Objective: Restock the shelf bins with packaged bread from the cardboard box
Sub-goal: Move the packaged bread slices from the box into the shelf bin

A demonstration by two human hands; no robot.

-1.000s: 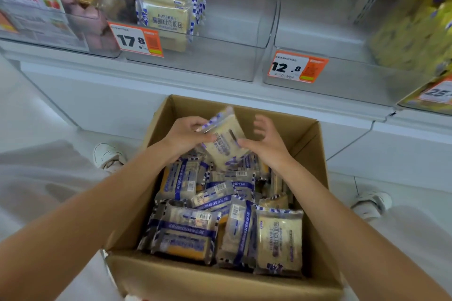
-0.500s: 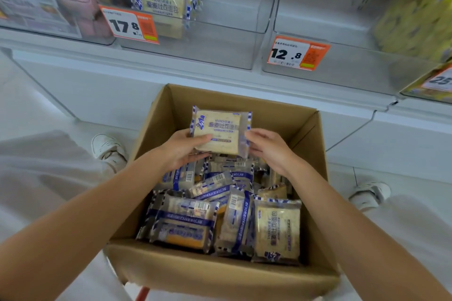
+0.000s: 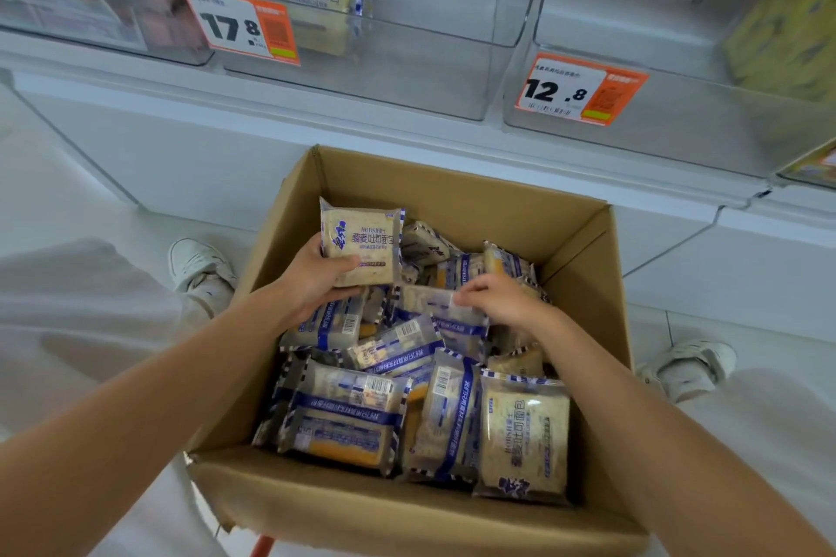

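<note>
left hand [image 3: 312, 285] grips one bread packet [image 3: 362, 244] upright over the box [image 3: 452, 194], thumb across its front. right hand [image 3: 506, 301] rests on the packets [image 3: 407, 375] piled inside, fingers curled; whether they hold one, cannot tell.

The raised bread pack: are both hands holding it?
No, only the left hand grips the bread pack; the right hand pinches a second pack down in the cardboard box.
</note>
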